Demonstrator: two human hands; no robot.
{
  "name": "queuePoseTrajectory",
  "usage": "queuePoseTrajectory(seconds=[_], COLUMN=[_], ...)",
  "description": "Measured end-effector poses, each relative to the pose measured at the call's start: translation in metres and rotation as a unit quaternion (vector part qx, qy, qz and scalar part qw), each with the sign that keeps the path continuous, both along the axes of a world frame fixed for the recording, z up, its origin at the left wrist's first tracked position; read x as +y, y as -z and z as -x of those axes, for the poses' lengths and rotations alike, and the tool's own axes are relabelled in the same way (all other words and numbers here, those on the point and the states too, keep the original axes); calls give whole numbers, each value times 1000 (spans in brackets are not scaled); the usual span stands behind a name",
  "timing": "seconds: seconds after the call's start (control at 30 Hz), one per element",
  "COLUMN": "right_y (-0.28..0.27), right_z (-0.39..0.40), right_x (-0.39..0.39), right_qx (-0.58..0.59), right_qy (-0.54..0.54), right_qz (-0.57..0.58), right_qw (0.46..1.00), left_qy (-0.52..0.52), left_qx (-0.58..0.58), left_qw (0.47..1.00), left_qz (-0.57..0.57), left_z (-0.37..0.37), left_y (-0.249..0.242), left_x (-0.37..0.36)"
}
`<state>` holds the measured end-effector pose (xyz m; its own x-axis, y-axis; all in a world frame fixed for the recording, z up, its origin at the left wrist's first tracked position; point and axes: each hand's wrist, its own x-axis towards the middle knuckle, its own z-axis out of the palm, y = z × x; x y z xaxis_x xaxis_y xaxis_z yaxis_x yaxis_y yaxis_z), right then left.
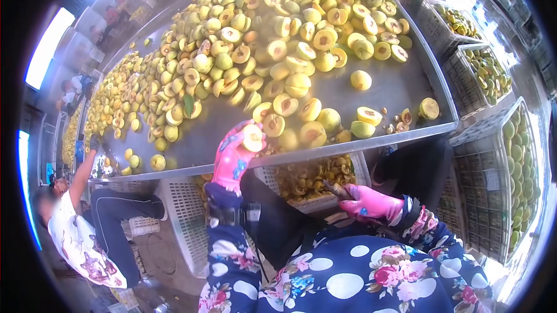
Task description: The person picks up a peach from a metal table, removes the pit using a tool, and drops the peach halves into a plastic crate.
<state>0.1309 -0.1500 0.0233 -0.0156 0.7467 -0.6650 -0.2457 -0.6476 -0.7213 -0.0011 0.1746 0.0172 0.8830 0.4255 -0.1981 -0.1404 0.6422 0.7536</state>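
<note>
My left hand (231, 159), in a pink glove, holds a cut yellow peach half (253, 138) at the near edge of the metal table, its cut face showing. In front of that hand lie more peach halves (285, 104), several with dark pits or hollows. My right hand (371, 203), also gloved in pink, is closed around a small knife-like tool (336, 190) low in front of me. The tool points left and its tip is not clear. Below the table edge, between my hands, a crate (364, 175) holds brownish-yellow peach pieces (310, 176).
A large heap of peaches (226, 40) covers much of the metal table (400, 89). Full crates (484, 182) stand along the right. A white crate (184, 208) is near my left knee. A co-worker (81, 237) sits at the left, one arm reaching the table.
</note>
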Motion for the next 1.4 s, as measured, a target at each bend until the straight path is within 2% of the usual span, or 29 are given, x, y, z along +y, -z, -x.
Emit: queuePoseTrajectory(seconds=[0.1,0.23,0.33,0.47,0.57,0.7,0.8,1.0,1.27,1.37,1.4], right_y=[-35,-52,-53,-49,-52,-48,-49,-34,-24,-15,-24], right_z=[8,21,27,32,34,38,43,46,31,32,30], right_x=[16,30,29,24,21,17,18,21,24,27,29], right_qx=[81,80,2,-135,-201,-214,-235,-271,-297,-292,-230], right_qy=[38,71,69,69,65,82,92,77,-22,-22,-31], right_qz=[-66,-117,-188,-217,-196,-209,-218,-232,-252,-195,-150], right_qw=[994,987,980,964,958,951,943,931,921,936,961], left_qy=[-42,-69,-103,-55,-30,-34,-89,-165,-120,-122,-122], left_qx=[-50,-71,-19,-55,-73,-70,-34,30,90,101,107], left_qw=[983,965,976,979,978,976,975,983,988,987,986], left_qz=[170,241,188,190,193,206,200,80,37,26,22], left_z=[10,11,4,-2,-1,-2,-5,-15,-12,-14,-14], left_y=[-33,-40,-41,-51,-53,-52,-53,-53,-32,-25,-23], left_x=[-47,-92,-122,-146,-153,-160,-169,-186,-177,-175,-174])
